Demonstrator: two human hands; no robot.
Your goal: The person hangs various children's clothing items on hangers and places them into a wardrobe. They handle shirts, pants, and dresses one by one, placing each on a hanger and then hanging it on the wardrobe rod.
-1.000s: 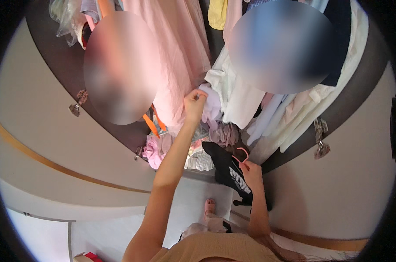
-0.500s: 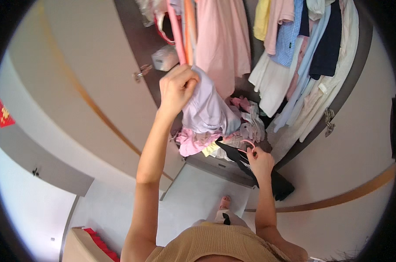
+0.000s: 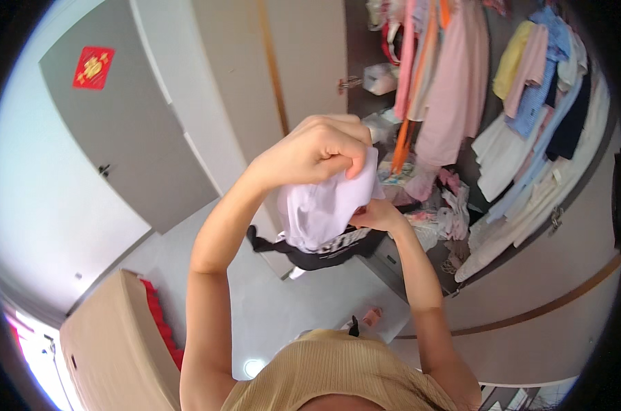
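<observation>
My left hand (image 3: 321, 147) is closed on the upper edge of a lavender cloth garment (image 3: 314, 212), which hangs bunched in front of me. Just below and behind it, a black garment (image 3: 317, 260) with white print droops, its knotted-looking end sticking out to the left. My right hand (image 3: 380, 215) is at the right side of both garments, fingers curled in. The lavender cloth partly covers those fingertips, and the black garment is in their grip as far as can be seen.
An open wardrobe stands ahead right, with a pink dress (image 3: 451, 103) and other clothes hanging. Loose clothes (image 3: 454, 205) are heaped at its bottom. Its door (image 3: 310, 75) stands open on the left. A grey door (image 3: 136, 144) and beige bed-like furniture (image 3: 118, 335) are farther left.
The lavender garment has come out of the wardrobe toward me, and the black garment has moved left beneath it. My hands are closer together. The pink hanger by my right hand is hidden now.
</observation>
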